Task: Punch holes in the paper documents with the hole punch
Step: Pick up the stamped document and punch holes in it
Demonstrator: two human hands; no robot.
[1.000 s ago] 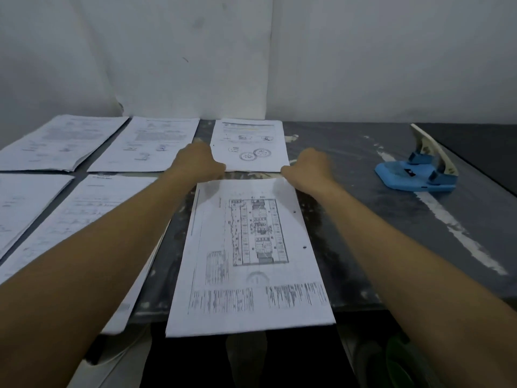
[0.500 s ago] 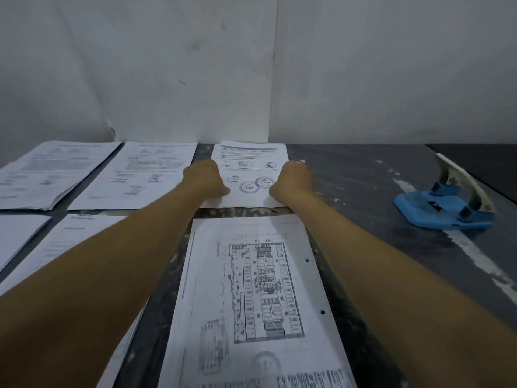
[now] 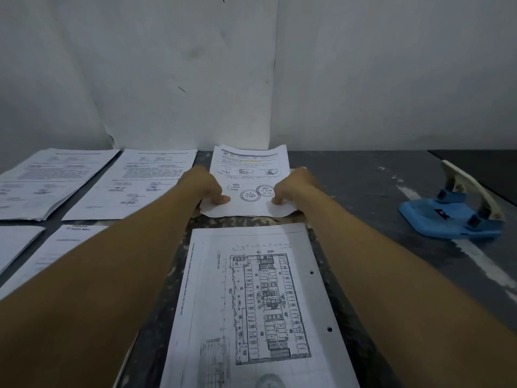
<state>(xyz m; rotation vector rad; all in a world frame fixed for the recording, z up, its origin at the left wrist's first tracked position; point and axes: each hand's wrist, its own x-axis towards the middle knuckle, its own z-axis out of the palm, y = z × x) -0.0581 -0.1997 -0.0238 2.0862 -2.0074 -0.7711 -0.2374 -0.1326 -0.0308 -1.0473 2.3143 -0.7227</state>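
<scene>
Both hands have reached further: left hand (image 3: 205,189) and right hand (image 3: 291,187) pinch the stamped sheet's (image 3: 249,175) near corners; it looks light and floppy, so hold both edges

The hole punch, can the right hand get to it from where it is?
Probably yes. The hole punch sits alone on the table, nothing between it and the right hand, but that hand is pinching the stamped paper.

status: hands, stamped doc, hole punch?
Left hand and right hand pinch stamped document, near edge lifted. Hole punch idle, far right. Floor-plan sheet already punched. Nothing blocking.
</scene>
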